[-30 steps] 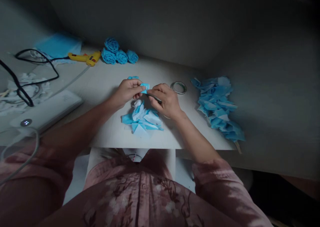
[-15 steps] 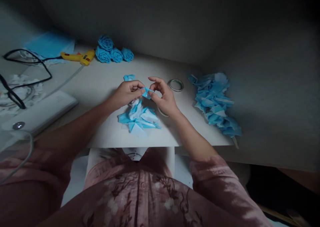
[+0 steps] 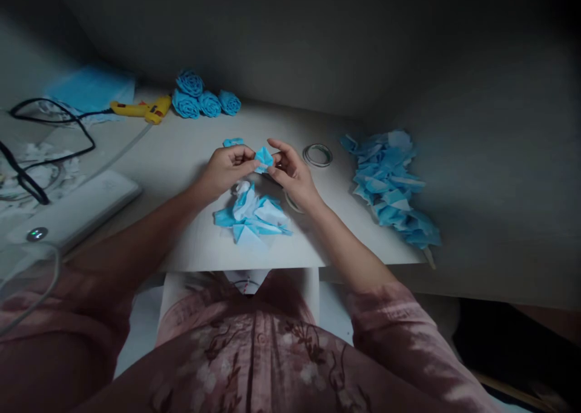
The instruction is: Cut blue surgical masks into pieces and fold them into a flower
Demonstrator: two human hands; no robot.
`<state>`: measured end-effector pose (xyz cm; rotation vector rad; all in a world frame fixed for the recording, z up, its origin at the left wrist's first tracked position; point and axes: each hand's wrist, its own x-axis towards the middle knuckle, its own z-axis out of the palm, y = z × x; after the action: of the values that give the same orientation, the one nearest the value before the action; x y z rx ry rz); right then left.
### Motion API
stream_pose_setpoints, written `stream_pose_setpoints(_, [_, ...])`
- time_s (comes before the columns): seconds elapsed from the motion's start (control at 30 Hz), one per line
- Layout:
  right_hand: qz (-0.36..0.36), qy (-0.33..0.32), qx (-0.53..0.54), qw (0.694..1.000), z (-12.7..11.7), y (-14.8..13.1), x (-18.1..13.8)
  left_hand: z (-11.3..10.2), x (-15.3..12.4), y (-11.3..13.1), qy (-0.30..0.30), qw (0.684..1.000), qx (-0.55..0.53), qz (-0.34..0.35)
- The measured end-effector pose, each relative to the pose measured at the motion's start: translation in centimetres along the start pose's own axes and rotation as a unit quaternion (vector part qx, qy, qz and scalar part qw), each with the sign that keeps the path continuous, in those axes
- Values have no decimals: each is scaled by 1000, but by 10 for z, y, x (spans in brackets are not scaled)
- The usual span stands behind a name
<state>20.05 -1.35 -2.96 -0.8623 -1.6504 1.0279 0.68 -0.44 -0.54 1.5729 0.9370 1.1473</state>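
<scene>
My left hand (image 3: 226,169) and my right hand (image 3: 290,174) meet over the pale table (image 3: 181,152), both pinching one small blue folded piece (image 3: 264,157) between their fingertips. The right index finger is stretched out above it. Just below the hands lies a small heap of blue and white folded pieces (image 3: 252,213). Another little blue piece (image 3: 233,142) lies on the table just behind my left hand.
Several blue rolled roses (image 3: 202,100) stand at the back beside a yellow glue gun (image 3: 141,108) with a black cord (image 3: 54,134). A tape ring (image 3: 318,155) and a long pile of blue cut pieces (image 3: 393,186) lie right. A white flat device (image 3: 72,210) sits left.
The right hand has opened from a closed grip into a fingertip pinch. The blue piece has been turned and lifted slightly between both hands.
</scene>
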Motion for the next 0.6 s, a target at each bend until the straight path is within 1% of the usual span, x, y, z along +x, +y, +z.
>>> stream_pose_setpoints(0.13, [20, -15, 5, 1000, -1, -6, -1, 0, 1, -3, -3, 1000, 13, 5])
stream_pose_setpoints(0.33, [11, -8, 24, 1000, -2, -2, 0, -1, 0, -4, -9, 1000, 26, 15])
stream_pose_setpoints(0.5, [-5, -3, -5, 1000, -3, 2, 0, -2, -2, -1, -29, 999, 20, -21])
stream_pose_setpoints(0.6, [1, -10, -32, 999, -1, 0, -1, -1, -3, 2, -33, 999, 11, -25])
